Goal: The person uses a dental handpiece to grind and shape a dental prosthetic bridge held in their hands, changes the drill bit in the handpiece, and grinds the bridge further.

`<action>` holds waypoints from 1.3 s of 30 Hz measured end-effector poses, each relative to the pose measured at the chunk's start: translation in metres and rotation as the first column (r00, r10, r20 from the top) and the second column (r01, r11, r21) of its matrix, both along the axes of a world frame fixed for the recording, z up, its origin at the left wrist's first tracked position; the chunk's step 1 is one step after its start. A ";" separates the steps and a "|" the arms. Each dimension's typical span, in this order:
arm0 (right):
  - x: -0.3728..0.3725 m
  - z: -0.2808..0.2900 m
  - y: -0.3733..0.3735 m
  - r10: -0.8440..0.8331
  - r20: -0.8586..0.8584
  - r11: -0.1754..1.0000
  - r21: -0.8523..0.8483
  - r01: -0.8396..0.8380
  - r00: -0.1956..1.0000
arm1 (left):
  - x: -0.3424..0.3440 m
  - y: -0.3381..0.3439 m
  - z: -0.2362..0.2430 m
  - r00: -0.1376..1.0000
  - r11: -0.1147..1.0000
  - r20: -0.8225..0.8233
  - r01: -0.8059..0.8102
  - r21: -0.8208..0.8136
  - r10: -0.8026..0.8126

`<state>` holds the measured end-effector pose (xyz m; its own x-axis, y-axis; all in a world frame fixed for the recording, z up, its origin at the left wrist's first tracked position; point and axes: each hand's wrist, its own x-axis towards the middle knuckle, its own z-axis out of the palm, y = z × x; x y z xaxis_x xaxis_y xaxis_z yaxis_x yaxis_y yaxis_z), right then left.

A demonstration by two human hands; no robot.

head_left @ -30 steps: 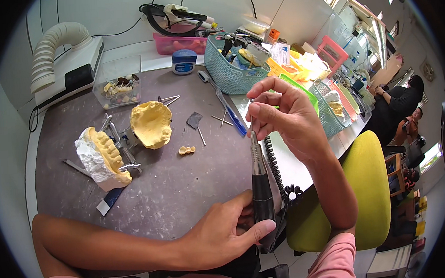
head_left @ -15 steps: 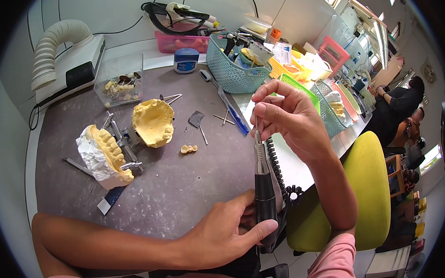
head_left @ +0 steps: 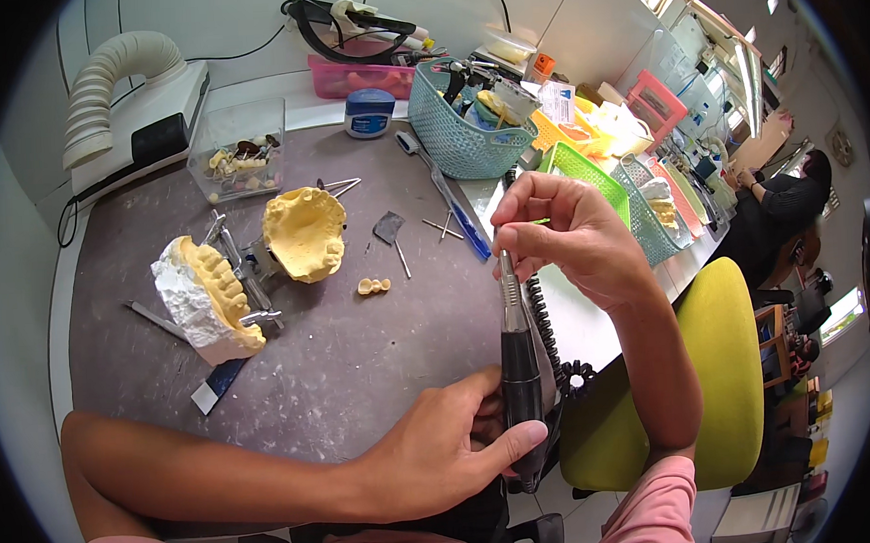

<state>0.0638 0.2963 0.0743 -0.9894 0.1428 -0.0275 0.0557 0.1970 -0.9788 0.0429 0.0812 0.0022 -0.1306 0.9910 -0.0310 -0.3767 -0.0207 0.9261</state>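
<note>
My left hand point(head_left: 438, 446) is wrapped around the black body of a rotary handpiece point(head_left: 520, 365), which stands nearly upright with its silver nose up. My right hand point(head_left: 569, 232) is raised at the tip of that nose, thumb and fingers pinched together around a thin bur, which they mostly hide. On the grey work mat point(head_left: 352, 372) to the left sit a yellow-and-white dental cast point(head_left: 208, 299) and a second yellow cast point(head_left: 304, 233), with metal articulator parts point(head_left: 245, 265) between them. A small tooth-coloured dental bridge point(head_left: 374, 287) lies in the middle of the mat.
Several burs point(head_left: 442, 227), a dark abrasive square point(head_left: 388, 227) and a blue toothbrush point(head_left: 446, 198) lie beyond. A clear box point(head_left: 240, 149), a blue jar point(head_left: 368, 113) and a teal basket point(head_left: 468, 134) line the back. A green chair point(head_left: 716, 366) stands right; a person point(head_left: 791, 203) sits farther off.
My right fingertips have come down closer to the handpiece's nose, and less of the thin shank shows between them. My left hand keeps its grip; the view has shifted slightly.
</note>
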 end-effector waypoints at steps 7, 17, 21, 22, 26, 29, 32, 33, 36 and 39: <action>0.003 0.000 0.000 -0.028 -0.008 0.999 -0.025 0.028 1.000 | -0.001 0.000 0.002 1.000 1.000 0.005 0.015 0.009 -0.015; 0.005 0.002 -0.005 -0.040 0.009 0.999 0.034 0.040 0.999 | 0.001 0.000 0.000 0.999 1.000 0.049 -0.001 0.021 0.000; 0.020 0.004 -0.011 -0.199 -0.073 0.948 0.237 0.211 0.977 | 0.000 0.001 0.001 0.997 1.000 0.076 -0.004 0.008 0.003; 0.027 0.005 -0.012 -0.214 -0.047 0.930 0.297 0.218 0.976 | 0.000 0.000 0.002 0.997 1.000 0.078 -0.004 0.009 0.004; 0.046 0.001 -0.038 -0.232 0.047 0.790 0.592 0.161 0.971 | 0.001 0.000 0.000 0.998 0.999 0.061 -0.022 0.024 0.020; 0.050 0.008 -0.057 -0.197 0.104 0.703 0.708 0.066 0.975 | 0.002 0.000 -0.001 0.995 0.998 0.083 -0.050 0.031 0.047; 0.050 0.010 -0.059 -0.175 0.089 0.686 0.725 0.057 0.980 | 0.002 0.000 -0.001 0.998 0.999 0.045 -0.040 0.018 0.040; 0.050 0.010 -0.060 -0.175 0.086 0.682 0.729 0.058 0.981 | 0.002 0.000 0.000 0.997 0.997 0.052 -0.066 0.036 0.064; 0.048 0.007 -0.062 -0.209 0.079 0.737 0.668 0.104 0.975 | 0.003 0.001 -0.003 0.994 0.993 0.064 -0.091 0.073 0.087; 0.046 0.003 -0.056 -0.160 0.142 0.816 0.576 0.050 0.977 | 0.003 0.001 -0.004 0.992 0.993 0.110 -0.069 0.091 0.059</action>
